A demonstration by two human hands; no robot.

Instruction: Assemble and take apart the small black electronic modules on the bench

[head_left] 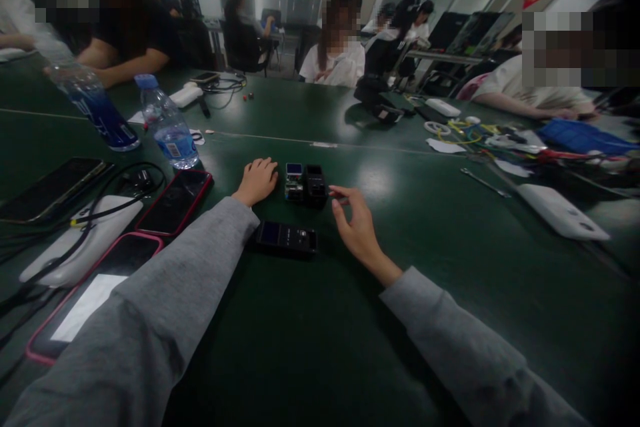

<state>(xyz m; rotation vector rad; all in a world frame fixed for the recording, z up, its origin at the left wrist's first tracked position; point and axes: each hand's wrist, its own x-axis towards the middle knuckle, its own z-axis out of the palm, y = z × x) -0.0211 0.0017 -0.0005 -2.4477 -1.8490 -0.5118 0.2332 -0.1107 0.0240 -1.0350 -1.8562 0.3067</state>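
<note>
On the dark green table, my left hand (259, 181) rests palm down with its fingers stretched out, just left of a small circuit board with a screen (294, 183). Against that board's right side stands a black device housing (315, 185). My right hand (354, 219) is a little right of the housing, fingers apart and nothing in them; whether a fingertip touches the housing I cannot tell. Nearer to me lies a black handheld device (287, 238) with a small screen and buttons, partly behind my left sleeve.
Phones (176, 202), a white power bank (83, 240), cables and two bottles (173, 127) crowd the left. To the right lie a wrench (485, 183), a white device (563, 211), tangled wires (480, 133) and a blue tray (587, 137). Several people sit across the table and beyond.
</note>
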